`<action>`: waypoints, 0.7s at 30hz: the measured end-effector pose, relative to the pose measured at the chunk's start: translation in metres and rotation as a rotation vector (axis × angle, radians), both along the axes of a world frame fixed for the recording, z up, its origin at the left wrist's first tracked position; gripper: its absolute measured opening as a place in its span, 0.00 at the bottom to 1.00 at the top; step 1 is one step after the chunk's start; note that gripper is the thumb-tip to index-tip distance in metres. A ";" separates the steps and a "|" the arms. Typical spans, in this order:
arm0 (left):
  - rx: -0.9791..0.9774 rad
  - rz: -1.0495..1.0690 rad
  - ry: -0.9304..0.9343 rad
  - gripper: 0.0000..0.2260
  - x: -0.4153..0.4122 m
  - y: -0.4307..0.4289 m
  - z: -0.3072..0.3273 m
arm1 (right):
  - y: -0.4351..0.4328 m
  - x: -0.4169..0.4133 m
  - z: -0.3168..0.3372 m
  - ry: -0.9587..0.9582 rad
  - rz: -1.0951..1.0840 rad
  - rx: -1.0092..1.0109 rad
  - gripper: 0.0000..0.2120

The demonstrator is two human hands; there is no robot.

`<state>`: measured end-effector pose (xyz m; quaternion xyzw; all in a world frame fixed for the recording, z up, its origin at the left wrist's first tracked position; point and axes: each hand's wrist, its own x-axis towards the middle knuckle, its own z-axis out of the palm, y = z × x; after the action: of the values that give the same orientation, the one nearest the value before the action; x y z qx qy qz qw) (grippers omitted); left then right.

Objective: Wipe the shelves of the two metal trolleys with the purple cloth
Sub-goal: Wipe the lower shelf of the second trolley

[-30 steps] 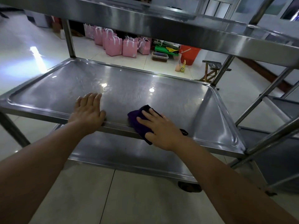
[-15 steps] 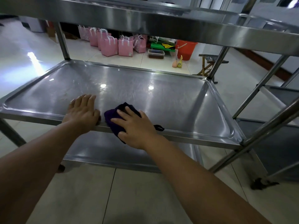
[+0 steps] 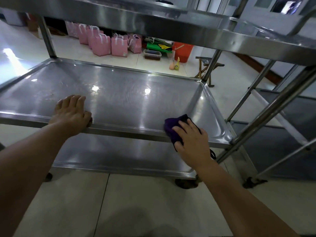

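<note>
The middle shelf [image 3: 119, 100] of a steel trolley fills the view, under its top shelf [image 3: 153, 19]. My right hand [image 3: 191, 141] presses the purple cloth [image 3: 172, 127] flat on the shelf's near right rim, fingers straight, cloth partly hidden under the palm. My left hand [image 3: 71, 113] rests on the near rim at the left, fingers straight over the shelf and thumb hooked on the edge. The bottom shelf [image 3: 111, 154] shows below. A second trolley [image 3: 290, 117] stands to the right.
Slanted steel posts [image 3: 266, 113] rise at the right corner. On the floor behind are several pink bags [image 3: 109, 41], an orange bucket [image 3: 184, 50], a plastic box [image 3: 152, 54] and a small wooden stool [image 3: 208, 64]. Pale floor tiles [image 3: 119, 202] lie below me.
My right hand slid the purple cloth along the near rim, first left toward my left hand, then far right to the corner. My left hand stayed on the rim.
</note>
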<state>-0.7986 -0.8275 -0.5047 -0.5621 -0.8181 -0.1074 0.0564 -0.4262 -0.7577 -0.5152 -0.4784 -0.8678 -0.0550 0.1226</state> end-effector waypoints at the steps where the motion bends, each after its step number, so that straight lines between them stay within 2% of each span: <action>1: 0.001 -0.001 -0.002 0.26 0.000 -0.001 0.000 | 0.000 0.011 -0.001 0.006 -0.034 0.013 0.24; 6: 0.010 -0.001 0.002 0.26 0.002 -0.002 0.002 | 0.000 0.044 -0.003 0.073 -0.184 0.107 0.27; 12: 0.001 0.007 0.009 0.25 0.003 -0.001 0.002 | -0.010 0.009 -0.010 0.195 -0.383 0.112 0.27; 17: 0.014 0.028 0.037 0.24 0.007 -0.001 0.004 | -0.032 -0.057 -0.012 0.144 -0.287 0.096 0.26; 21: -0.032 0.135 0.055 0.24 0.019 0.002 0.010 | -0.055 -0.123 -0.011 0.101 -0.146 0.013 0.28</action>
<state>-0.7794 -0.8258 -0.4943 -0.5092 -0.8539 -0.0747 0.0772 -0.5488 -0.8132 -0.5260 -0.5420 -0.8228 -0.0450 0.1651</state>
